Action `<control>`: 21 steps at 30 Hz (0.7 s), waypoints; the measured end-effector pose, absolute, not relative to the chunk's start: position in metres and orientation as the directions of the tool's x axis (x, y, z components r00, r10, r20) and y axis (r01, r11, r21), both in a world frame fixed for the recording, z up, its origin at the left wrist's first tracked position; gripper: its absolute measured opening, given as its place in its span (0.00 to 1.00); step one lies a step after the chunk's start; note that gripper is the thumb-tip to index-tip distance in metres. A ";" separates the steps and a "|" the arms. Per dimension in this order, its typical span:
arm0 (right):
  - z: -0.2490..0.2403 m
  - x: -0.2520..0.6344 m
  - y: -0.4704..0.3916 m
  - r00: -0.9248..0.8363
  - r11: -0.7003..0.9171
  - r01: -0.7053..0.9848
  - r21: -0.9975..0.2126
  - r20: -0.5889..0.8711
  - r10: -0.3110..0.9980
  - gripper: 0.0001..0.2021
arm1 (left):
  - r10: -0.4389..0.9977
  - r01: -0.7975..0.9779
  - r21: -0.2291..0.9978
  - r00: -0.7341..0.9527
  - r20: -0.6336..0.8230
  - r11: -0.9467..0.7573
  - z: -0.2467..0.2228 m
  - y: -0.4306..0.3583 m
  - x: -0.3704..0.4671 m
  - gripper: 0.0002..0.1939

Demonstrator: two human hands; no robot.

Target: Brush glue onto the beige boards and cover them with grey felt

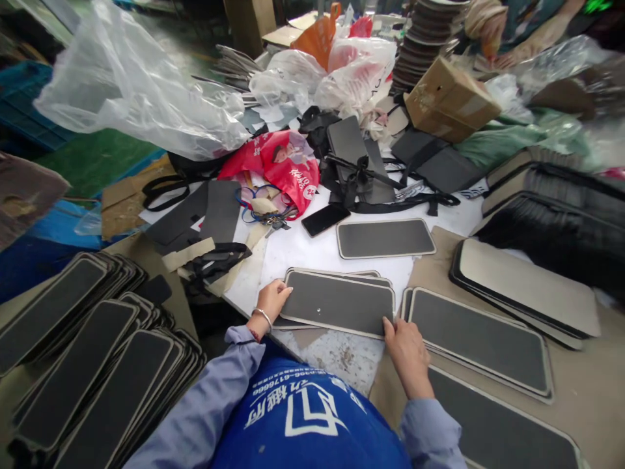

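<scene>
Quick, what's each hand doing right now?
Left hand: holding the pale-rimmed dark panel by its left end.
Right hand: at the panel's near right corner; grip cannot be told.

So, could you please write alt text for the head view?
A person's left hand holds one end of a dark, pale-edged panel and the right hand touches the other, over a cluttered table. Similar panels are stacked on both sides; a phone and red bag lie beyond.

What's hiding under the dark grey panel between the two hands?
Edges of other pale-rimmed panels peek out from under the dark grey panel. The rest is covered, so I can't see their middles or count them.
</scene>
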State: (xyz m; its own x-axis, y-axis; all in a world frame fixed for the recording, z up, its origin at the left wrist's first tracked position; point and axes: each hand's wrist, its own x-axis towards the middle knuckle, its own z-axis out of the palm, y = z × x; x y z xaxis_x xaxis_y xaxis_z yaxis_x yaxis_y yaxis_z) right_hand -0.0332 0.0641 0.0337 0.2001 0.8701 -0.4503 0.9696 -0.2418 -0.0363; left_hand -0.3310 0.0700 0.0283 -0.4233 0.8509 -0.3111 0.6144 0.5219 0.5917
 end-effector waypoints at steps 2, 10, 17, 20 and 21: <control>0.037 -0.036 0.062 0.212 -0.252 0.967 -0.038 -0.432 0.877 0.20 | 0.852 0.632 0.573 -0.419 -0.312 0.521 0.030 0.070 -0.331 0.09; 0.041 -0.038 0.060 0.264 -0.295 0.956 -0.011 -0.412 0.872 0.19 | 0.846 0.655 0.538 -0.436 -0.307 0.532 0.034 0.070 -0.327 0.10; 0.036 -0.036 0.060 0.248 -0.289 0.957 -0.033 -0.429 0.869 0.19 | 0.840 0.656 0.527 -0.451 -0.302 0.541 0.033 0.070 -0.326 0.10; 0.035 -0.036 0.060 0.239 -0.280 0.959 -0.034 -0.431 0.870 0.19 | 0.840 0.648 0.538 -0.458 -0.290 0.539 0.034 0.070 -0.326 0.09; 0.034 -0.036 0.060 0.238 -0.279 0.960 -0.033 -0.431 0.871 0.19 | 0.842 0.647 0.543 -0.457 -0.286 0.535 0.034 0.070 -0.325 0.09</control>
State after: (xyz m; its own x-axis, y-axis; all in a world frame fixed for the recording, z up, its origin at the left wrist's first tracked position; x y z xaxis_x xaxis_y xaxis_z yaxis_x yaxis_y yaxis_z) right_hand -0.0359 0.0602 0.0342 0.2380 0.8705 -0.4307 0.9598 -0.2789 -0.0332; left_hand -0.3252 0.0698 0.0337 -0.4568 0.8423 -0.2862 0.6470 0.5354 0.5429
